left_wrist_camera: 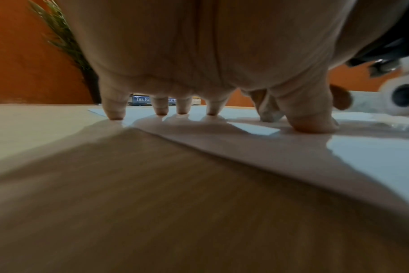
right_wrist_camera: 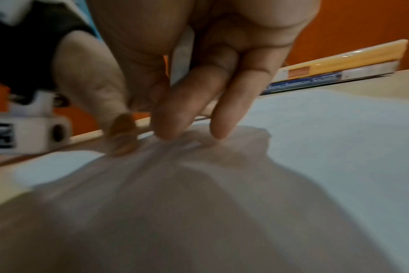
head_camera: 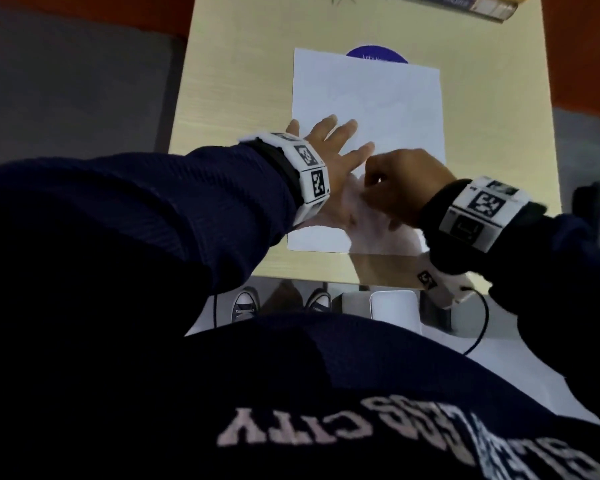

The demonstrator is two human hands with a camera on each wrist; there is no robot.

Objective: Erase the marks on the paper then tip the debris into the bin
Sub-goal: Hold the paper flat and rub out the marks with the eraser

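Left hand (head_camera: 326,147) flat, fingers spread straight, fingertips (left_wrist_camera: 116,115) pressing down on the paper (head_camera: 371,105) near its left edge. Right hand (head_camera: 402,181) just beside it, fingers curled, tips down on the sheet; something pale shows between thumb and fingers from the left wrist camera, but cannot tell whether it is an eraser. Right wrist view blurred: two fingers (right_wrist_camera: 173,118) bear on the paper, which bunches up under them. Paper lies on a light wooden table (head_camera: 243,98), near corner lifted and creased. Blue disc (head_camera: 376,54) partly under the far edge. Books (head_camera: 482,5) at far right corner. White bin (head_camera: 394,308) on floor below the table's near edge.
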